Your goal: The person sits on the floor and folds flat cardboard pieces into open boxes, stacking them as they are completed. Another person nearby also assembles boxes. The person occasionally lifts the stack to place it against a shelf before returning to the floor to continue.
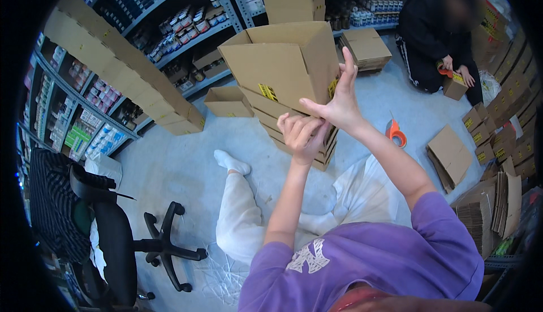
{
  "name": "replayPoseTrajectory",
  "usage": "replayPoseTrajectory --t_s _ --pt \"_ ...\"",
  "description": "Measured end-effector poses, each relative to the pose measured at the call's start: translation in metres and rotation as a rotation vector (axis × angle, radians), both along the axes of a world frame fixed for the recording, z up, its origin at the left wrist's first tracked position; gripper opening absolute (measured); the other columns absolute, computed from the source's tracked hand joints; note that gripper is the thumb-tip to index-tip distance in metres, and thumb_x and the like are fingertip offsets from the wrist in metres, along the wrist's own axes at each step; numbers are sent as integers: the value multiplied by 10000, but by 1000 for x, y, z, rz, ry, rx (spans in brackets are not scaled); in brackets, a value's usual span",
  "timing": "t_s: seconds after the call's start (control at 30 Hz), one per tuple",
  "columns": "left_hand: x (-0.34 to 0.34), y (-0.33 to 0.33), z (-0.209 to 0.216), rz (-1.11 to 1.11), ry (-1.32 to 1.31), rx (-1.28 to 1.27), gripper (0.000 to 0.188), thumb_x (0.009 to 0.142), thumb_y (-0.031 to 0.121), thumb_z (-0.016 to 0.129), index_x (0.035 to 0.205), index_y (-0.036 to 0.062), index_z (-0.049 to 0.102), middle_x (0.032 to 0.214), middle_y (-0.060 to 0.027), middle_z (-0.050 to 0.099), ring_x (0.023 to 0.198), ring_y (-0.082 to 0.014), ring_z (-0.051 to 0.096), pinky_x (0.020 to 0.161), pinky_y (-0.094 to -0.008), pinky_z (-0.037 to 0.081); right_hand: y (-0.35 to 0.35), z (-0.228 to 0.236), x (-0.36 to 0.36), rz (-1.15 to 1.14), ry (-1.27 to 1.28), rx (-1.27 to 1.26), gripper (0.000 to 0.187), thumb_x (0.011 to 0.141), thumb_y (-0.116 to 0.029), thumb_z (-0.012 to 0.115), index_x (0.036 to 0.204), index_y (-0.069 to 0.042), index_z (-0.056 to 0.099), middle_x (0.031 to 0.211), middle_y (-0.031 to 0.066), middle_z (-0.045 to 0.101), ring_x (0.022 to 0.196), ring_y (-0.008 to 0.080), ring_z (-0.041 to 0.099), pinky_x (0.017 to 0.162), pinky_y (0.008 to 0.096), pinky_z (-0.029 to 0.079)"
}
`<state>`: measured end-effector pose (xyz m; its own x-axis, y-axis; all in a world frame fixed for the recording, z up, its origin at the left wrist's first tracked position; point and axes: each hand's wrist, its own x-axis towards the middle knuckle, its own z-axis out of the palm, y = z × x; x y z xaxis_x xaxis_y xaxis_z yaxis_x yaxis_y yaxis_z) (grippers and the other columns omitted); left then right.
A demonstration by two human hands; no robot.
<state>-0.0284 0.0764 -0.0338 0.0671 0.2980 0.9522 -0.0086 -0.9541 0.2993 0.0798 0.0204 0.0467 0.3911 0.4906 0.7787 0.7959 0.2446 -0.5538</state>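
Observation:
An open-topped brown cardboard box [277,66] with yellow-and-black labels stands on a stack of box-like cardboard pieces [277,121] in front of me. My right hand [339,100] is held up before the box's right side, its thumb and fingers spread wide apart. Whether it touches the cardboard I cannot tell. Just below it, my left hand [304,135] has its fingers curled in, close to the heel of the right hand. What those curled fingers hold, if anything, is hidden. An orange tape dispenser [396,133] lies on the floor to the right.
Flat cardboard stacks [449,156] lie at the right; another flat stack [366,49] sits behind the box. A person in black [435,40] kneels at the far right with a small box [454,88]. An office chair [161,244] stands left. Loaded shelves [186,29] line the back.

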Motion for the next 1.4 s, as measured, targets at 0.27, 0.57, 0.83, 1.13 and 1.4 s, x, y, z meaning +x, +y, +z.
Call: replayPoseTrajectory --t_s 0.27,0.57,0.83,1.13,1.4 --pt "-7 -18 4 163 98 -74 212 590 148 855 759 188 733 812 54 594 802 -165 497 828 -361 296 3 6 -12 -170 0 -79 1341 552 -438 895 1519 -121 22 1166 177 351 1072 315 380 893 460 327" --pt "-14 -10 1 110 177 -53 329 584 133 865 831 162 649 872 -17 553 858 -221 487 844 -365 306 10 -10 -1 -138 -84 -25 1334 515 -457 903 1510 -118 80 1161 177 354 1083 339 385 888 478 318" --pt "-31 35 27 -248 -138 -71 527 718 293 767 1124 77 511 1018 -95 511 998 -250 492 849 -398 394 -3 -14 7 91 9 -76 1355 566 -467 903 1518 -90 15 1348 258 300 1243 438 345 1042 532 341" --pt "-59 245 231 130 944 -727 667 816 367 762 1420 238 509 1362 -161 540 1143 -240 587 903 -395 502 28 50 -39 117 -125 14 1046 592 -356 841 1467 -268 275 1289 248 328 1183 463 386 973 519 385" --pt "-14 310 189 -12 1326 -722 380 895 81 547 1256 171 625 1062 -43 692 953 -186 639 810 -377 526 30 14 -20 40 -106 119 740 548 -238 807 1185 -171 436 1071 149 368 1005 342 398 817 440 399"
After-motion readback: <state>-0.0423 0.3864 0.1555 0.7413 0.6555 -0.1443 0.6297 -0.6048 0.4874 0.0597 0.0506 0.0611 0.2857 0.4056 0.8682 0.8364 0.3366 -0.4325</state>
